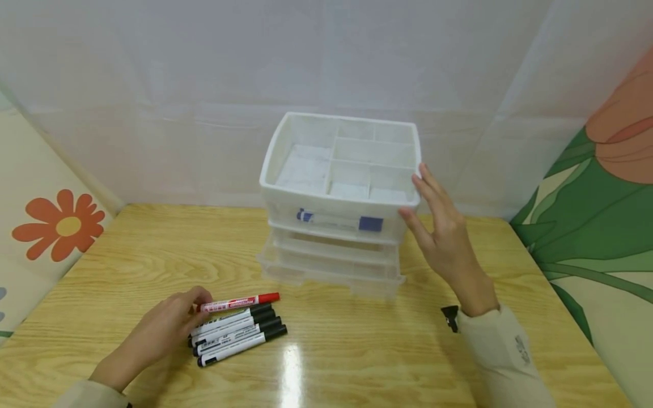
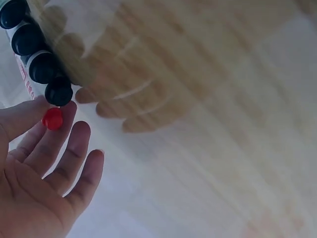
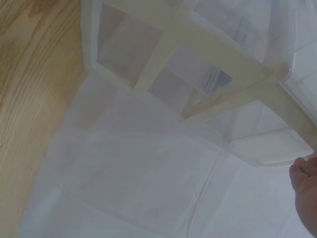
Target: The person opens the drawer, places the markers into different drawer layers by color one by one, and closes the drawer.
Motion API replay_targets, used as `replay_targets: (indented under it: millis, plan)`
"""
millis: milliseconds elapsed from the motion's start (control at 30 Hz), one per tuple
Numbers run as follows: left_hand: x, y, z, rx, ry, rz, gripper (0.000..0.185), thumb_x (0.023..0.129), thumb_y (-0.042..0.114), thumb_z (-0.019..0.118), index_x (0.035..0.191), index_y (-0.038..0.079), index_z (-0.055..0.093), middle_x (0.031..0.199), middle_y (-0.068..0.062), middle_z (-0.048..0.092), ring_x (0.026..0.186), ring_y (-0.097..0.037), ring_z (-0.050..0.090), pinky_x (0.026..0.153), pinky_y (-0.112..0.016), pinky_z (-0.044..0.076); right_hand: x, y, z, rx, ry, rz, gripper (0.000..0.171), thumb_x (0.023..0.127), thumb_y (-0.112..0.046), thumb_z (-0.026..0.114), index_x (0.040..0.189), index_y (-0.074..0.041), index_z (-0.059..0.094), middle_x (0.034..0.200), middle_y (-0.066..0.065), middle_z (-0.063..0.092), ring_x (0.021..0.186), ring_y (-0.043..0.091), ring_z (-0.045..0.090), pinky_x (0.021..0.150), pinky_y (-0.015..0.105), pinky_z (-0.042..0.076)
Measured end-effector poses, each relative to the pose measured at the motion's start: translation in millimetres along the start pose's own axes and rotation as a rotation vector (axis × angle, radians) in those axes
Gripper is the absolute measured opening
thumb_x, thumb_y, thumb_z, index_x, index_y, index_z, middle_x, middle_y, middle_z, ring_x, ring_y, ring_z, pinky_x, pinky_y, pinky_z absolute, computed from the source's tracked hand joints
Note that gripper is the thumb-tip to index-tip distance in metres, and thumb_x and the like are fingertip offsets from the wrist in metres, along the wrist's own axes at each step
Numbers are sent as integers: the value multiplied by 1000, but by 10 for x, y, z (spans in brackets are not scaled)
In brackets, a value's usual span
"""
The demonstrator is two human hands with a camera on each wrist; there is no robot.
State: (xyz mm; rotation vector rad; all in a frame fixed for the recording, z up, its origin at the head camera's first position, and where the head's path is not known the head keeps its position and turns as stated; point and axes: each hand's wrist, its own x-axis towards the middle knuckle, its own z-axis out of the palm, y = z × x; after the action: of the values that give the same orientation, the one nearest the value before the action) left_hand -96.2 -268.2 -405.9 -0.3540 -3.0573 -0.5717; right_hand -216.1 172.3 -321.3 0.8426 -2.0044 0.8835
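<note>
My left hand (image 1: 164, 321) pinches the rear end of a red marker (image 1: 240, 303) between thumb and fingers; its red end (image 2: 52, 119) shows between them in the left wrist view. Just in front of the red marker, several black-capped whiteboard markers (image 1: 244, 344) lie side by side on the table. My right hand (image 1: 442, 241) rests its fingertips on the right side of a white plastic drawer organizer (image 1: 263, 170), fingers extended. A blue-capped marker (image 1: 339, 221) shows through the front of its upper drawer. Below, a clear lower drawer (image 1: 326, 272) stands pulled out.
The organizer's top tray has several divided compartments (image 1: 374, 150). A white cloth (image 1: 204, 85) hangs behind the wooden table (image 1: 153, 249). Flower-printed panels (image 1: 602, 226) flank both sides. A small black piece (image 1: 451, 317) is beside my right sleeve.
</note>
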Motion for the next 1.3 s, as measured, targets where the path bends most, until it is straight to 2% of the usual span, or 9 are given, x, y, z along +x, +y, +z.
replay_targets:
  millis: [167, 267, 400, 533, 833, 967, 1100, 1200, 1300]
  plan:
    - [-9, 31, -8, 29, 55, 55, 23, 84, 14, 78, 107, 13, 72, 85, 10, 66, 71, 1, 50, 59, -23, 44, -5, 5, 3, -13, -15, 1, 66, 100, -46, 49, 140, 7, 48, 153, 22, 40, 141, 40, 42, 118, 39, 35]
    - [-17, 56, -11, 33, 64, 47, 20, 85, 18, 78, 104, 15, 74, 82, 12, 63, 71, 0, 49, 59, -23, 44, -10, 8, 10, -8, -17, 4, 66, 101, -46, 49, 140, 7, 48, 154, 21, 39, 141, 39, 42, 118, 39, 35]
    - [-37, 105, -46, 42, 62, 16, 20, 86, 17, 77, 106, 13, 75, 91, 7, 70, 78, -6, 58, 66, -31, 51, -11, 6, 10, -3, -18, 8, 65, 101, -46, 49, 141, 6, 47, 154, 21, 39, 141, 39, 41, 118, 41, 36]
    - [-49, 162, -107, 49, 93, 30, 22, 86, 12, 76, 108, 11, 75, 103, -2, 75, 90, -18, 68, 73, -41, 57, -10, 4, 4, -3, -18, 9, 65, 101, -46, 49, 141, 6, 47, 154, 22, 39, 141, 40, 41, 117, 41, 36]
    - [-42, 301, -208, 33, 201, 130, 25, 84, 6, 77, 107, 14, 75, 101, 3, 75, 85, -12, 67, 68, -33, 56, -7, 2, 8, 8, 6, 1, 66, 98, -45, 53, 137, 8, 50, 151, 24, 42, 138, 42, 43, 118, 38, 36]
    - [-35, 367, -226, 6, 280, 223, 29, 79, 3, 80, 106, 14, 75, 99, 5, 75, 86, -10, 68, 69, -31, 58, -8, 2, 15, 7, 9, -5, 67, 98, -46, 52, 137, 8, 50, 151, 25, 42, 138, 42, 44, 118, 36, 35]
    - [-9, 446, -275, -60, 356, 345, 39, 73, -4, 82, 107, 13, 74, 97, 8, 74, 82, -3, 64, 70, -17, 53, -9, -3, 12, 4, 4, -4, 66, 99, -46, 52, 137, 8, 50, 151, 24, 42, 138, 42, 43, 118, 36, 35]
    - [26, 519, -344, -109, 384, 416, 43, 72, -7, 81, 109, 12, 73, 96, 7, 74, 80, 0, 61, 71, -9, 47, -10, -5, 10, -2, -4, -3, 66, 99, -45, 51, 138, 7, 49, 152, 24, 41, 139, 42, 43, 118, 36, 35]
    - [65, 590, -418, -142, 392, 455, 39, 76, -5, 79, 111, 10, 73, 96, 5, 74, 79, -1, 60, 70, -8, 47, -11, -8, 9, -2, -6, -2, 66, 99, -45, 51, 139, 7, 49, 152, 23, 41, 139, 41, 43, 118, 37, 35]
